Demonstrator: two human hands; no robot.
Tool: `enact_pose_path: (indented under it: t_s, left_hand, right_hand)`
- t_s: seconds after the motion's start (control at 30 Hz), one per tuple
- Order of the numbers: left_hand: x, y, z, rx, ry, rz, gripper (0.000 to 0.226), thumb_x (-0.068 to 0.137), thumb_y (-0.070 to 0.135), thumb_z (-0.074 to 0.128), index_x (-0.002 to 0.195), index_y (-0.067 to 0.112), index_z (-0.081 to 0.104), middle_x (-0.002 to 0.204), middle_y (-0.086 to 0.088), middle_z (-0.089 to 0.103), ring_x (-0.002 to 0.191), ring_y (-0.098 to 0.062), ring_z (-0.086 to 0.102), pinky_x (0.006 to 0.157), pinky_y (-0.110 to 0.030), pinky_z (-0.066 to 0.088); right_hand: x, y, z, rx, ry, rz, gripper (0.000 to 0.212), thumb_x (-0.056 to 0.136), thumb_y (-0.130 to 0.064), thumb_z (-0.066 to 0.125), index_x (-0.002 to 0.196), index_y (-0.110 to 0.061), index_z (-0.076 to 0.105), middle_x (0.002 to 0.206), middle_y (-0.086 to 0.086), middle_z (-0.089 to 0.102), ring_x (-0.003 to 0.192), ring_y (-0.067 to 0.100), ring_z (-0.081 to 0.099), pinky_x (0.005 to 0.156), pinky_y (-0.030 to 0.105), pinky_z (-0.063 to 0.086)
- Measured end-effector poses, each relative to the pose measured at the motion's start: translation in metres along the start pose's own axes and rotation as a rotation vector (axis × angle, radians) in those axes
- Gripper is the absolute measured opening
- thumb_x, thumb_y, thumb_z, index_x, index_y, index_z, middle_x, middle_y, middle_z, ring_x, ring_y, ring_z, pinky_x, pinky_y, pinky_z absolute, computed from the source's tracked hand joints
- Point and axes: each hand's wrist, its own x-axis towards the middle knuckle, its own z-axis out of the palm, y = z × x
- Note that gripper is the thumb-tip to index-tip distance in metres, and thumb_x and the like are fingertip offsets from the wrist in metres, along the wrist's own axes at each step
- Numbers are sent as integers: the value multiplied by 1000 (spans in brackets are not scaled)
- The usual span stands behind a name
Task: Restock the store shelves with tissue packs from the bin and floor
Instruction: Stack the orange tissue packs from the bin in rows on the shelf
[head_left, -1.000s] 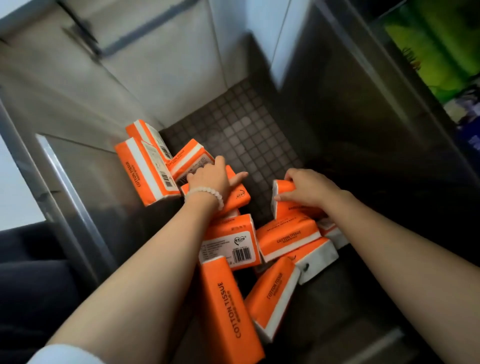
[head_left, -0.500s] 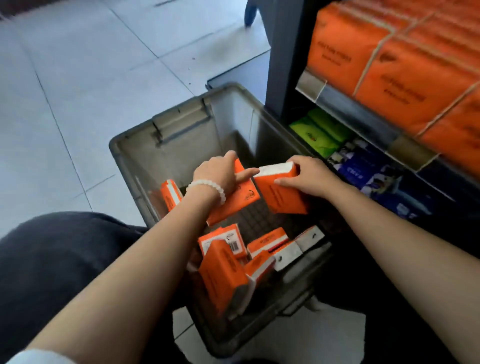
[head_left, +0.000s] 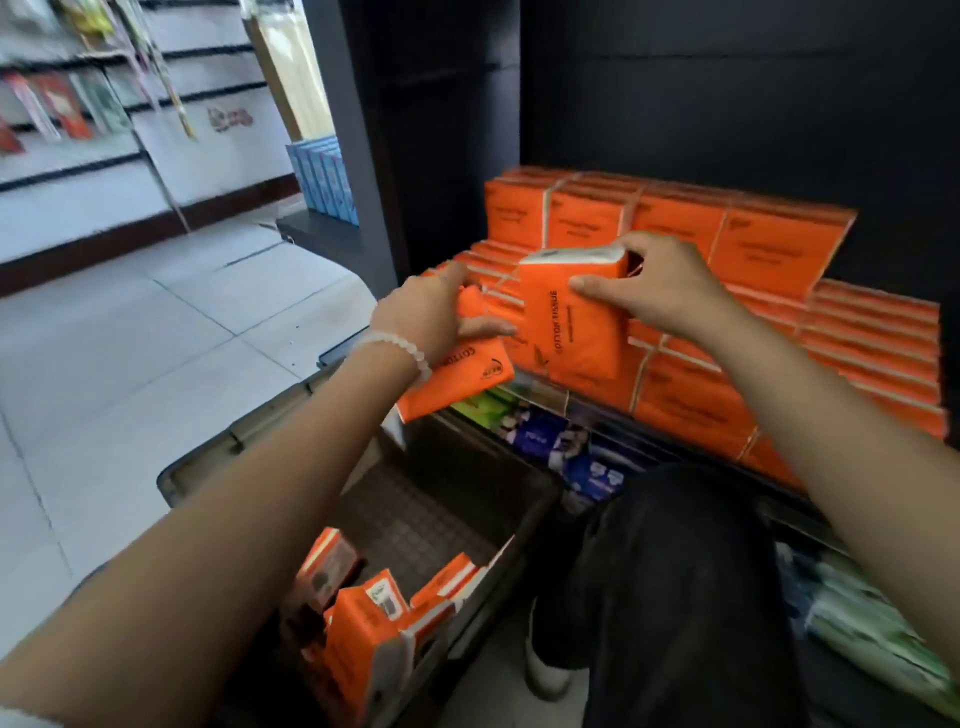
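Dark shelving (head_left: 727, 104) carries stepped orange stacks (head_left: 779, 332); below, the grey bin (head_left: 208, 467) keeps several packs. Left hand (head_left: 426, 312) grips a tilted tissue pack (head_left: 457, 379); right hand (head_left: 660, 286) pinches an upright pack (head_left: 571, 332) against the stacks. Placed carelessly, either could topple the pile's uneven front edge.

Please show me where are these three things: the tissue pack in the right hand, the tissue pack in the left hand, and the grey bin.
Right-hand tissue pack (head_left: 576, 332): head view, orange front face.
Left-hand tissue pack (head_left: 457, 376): head view, lower orange face.
Grey bin (head_left: 249, 431): head view, far rim.
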Motion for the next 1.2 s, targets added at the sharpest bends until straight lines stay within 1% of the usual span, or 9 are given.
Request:
enact_pose_path:
  t_s: [0.17,0.27,0.37,0.53,0.67,0.73,0.83,1.03,1.2]
  left_hand:
    - [35,68,-26,7,-29,178,92,43,77,58,121,29,51,110,-6,62,102,-30,59,89,-43,48]
    - [60,97,-21,55,-14,246,77,59,64,72,123,28,50,117,-5,60,107,-29,56,88,-38,44]
    - [85,119,0,61,22,306,63,72,53,71,124,25,49,125,-1,55,114,-25,53,87,-34,41]
    - [115,132,44,23,31,419,53,78,44,69,123,22,52,127,-4,53,115,-27,53,90,-39,45]
    - [130,136,56,-132,166,468,48,78,35,72,120,16,57,120,-9,56,111,-29,54,91,-37,43]
    - [133,135,58,-231,216,443,50,78,30,74,121,12,57,119,-13,55,111,-30,52,94,-32,38]
    - [128,126,64,-261,139,348,58,79,23,74,130,13,50,121,-16,51,111,-30,49,93,-24,32]
    - [122,79,61,-248,137,171,56,79,29,73,128,12,51,122,-15,52,111,-30,49,93,-29,35]
    - [116,48,51,-312,104,66,63,76,30,76,129,13,46,124,-10,53,113,-26,52,97,-37,42]
  right_hand:
    - [1,31,-61,108,157,94,32,78,-37,73,102,-19,62,92,-4,59,84,11,53,69,22,36]
    - [3,54,-81,153,204,150,36,77,-35,74,106,-17,61,99,-1,62,89,14,57,78,26,44]
    - [8,79,-93,160,232,211,34,77,-31,76,103,-20,58,97,-2,60,89,15,58,78,26,44]
    - [5,112,-96,136,246,287,39,77,-27,76,110,-18,58,100,-4,58,91,13,56,78,27,45]
    - [2,130,-103,165,316,331,36,79,-27,73,110,-17,57,100,-4,58,89,10,54,76,23,42]
    - [1,134,-105,199,366,367,35,81,-28,72,110,-17,56,103,-4,56,91,9,52,68,17,39]
    - [-6,139,-105,202,355,383,36,83,-27,70,112,-14,54,106,-2,55,92,10,51,60,11,35]
    - [-32,152,-114,156,327,402,52,82,-27,71,127,-17,47,115,-3,49,102,12,48,82,28,39]
    - [-54,161,-129,139,309,456,63,75,-25,77,130,-20,44,118,-3,50,106,15,50,82,35,45]
